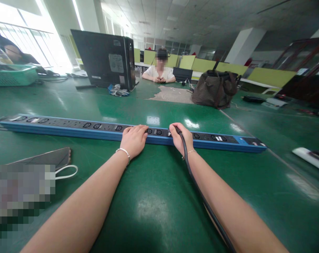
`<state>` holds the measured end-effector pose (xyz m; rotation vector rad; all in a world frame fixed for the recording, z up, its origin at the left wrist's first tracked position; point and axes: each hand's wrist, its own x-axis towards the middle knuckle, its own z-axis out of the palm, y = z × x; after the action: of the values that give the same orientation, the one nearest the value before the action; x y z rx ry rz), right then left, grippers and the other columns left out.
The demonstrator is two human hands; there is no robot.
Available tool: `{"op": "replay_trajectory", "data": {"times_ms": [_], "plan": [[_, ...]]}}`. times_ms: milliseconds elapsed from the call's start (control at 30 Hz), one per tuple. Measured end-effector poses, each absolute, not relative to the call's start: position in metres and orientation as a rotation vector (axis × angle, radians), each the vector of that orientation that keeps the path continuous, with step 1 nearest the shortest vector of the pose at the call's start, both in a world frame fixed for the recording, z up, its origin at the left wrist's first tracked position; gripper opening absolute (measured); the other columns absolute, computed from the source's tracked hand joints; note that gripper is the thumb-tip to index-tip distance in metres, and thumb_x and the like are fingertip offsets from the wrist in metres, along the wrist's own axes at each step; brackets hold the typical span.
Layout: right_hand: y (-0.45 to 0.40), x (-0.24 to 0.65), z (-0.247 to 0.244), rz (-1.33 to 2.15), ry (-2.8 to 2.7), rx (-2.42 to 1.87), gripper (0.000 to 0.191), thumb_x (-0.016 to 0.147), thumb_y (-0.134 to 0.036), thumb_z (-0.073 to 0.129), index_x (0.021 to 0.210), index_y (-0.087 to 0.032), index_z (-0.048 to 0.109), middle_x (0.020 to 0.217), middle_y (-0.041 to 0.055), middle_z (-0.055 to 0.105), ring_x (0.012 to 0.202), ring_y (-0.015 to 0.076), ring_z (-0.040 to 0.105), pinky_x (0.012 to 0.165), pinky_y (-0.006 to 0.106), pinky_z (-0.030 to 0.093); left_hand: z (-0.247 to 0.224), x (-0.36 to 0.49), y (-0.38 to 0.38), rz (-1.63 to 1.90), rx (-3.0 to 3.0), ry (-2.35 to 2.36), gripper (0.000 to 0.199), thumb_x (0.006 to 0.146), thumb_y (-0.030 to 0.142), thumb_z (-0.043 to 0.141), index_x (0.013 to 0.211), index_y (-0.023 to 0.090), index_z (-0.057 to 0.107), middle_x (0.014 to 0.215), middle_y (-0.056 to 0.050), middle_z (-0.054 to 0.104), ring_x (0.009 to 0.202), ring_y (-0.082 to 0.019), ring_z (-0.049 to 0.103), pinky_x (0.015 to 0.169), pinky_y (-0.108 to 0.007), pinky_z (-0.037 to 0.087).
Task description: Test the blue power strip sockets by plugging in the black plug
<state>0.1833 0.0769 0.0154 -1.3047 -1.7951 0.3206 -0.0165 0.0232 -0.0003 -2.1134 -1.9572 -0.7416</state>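
A long blue power strip [106, 133] with black sockets along its top lies across the green table. My left hand [134, 140] grips it near the middle, the fingers closed over its top face and far edge. To the right, my right hand [182, 138] is closed around the plug at the end of a black power cable [192, 175], holding it at the strip's sockets. From there the cable runs back along my right forearm. My fingers hide most of the plug, so I cannot tell how far it sits in a socket.
On the green table [154, 196], a phone [43, 158] lies at left. A black computer case [104, 59], gloves [118, 90], a green basket [14, 75] and a brown bag [214, 88] stand beyond the strip. A person [159, 72] sits opposite; another is at far left.
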Motion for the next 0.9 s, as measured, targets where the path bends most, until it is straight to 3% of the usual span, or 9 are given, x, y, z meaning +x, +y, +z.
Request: {"op": "replay_trajectory", "data": {"times_ms": [233, 567, 900], "plan": [[0.077, 0.175, 0.023, 0.285, -1.847, -1.428, 0.027, 0.089, -0.044, 0.048, 0.091, -0.026, 0.066, 0.077, -0.0002, 0.07, 0.077, 0.0186, 0.062, 0.07, 0.027, 0.04, -0.001, -0.016, 0.023, -0.754, -2.105, -1.948, 0.041, 0.094, 0.033, 0.03, 0.124, 0.023, 0.055, 0.129, -0.004, 0.06, 0.119, -0.02, 0.053, 0.104, -0.04, 0.029], [0.074, 0.16, 0.019, -0.216, -2.043, -1.488, 0.027, 0.09, -0.043, 0.047, 0.096, -0.024, 0.066, 0.075, 0.0046, 0.067, 0.078, 0.0222, 0.057, 0.075, 0.032, 0.032, -0.002, -0.017, 0.024, -0.756, -2.097, -1.932, 0.041, 0.094, 0.034, 0.03, 0.122, 0.023, 0.058, 0.129, -0.004, 0.061, 0.119, -0.021, 0.053, 0.104, -0.04, 0.03], [0.07, 0.161, 0.017, -0.315, -2.132, -1.39, 0.026, 0.093, -0.038, 0.043, 0.096, -0.021, 0.063, 0.08, 0.0047, 0.069, 0.08, 0.0218, 0.056, 0.077, 0.032, 0.03, -0.001, -0.017, 0.024, -0.752, -2.105, -1.925, 0.04, 0.093, 0.034, 0.031, 0.121, 0.024, 0.058, 0.128, -0.004, 0.061, 0.119, -0.021, 0.054, 0.103, -0.042, 0.032]]}}
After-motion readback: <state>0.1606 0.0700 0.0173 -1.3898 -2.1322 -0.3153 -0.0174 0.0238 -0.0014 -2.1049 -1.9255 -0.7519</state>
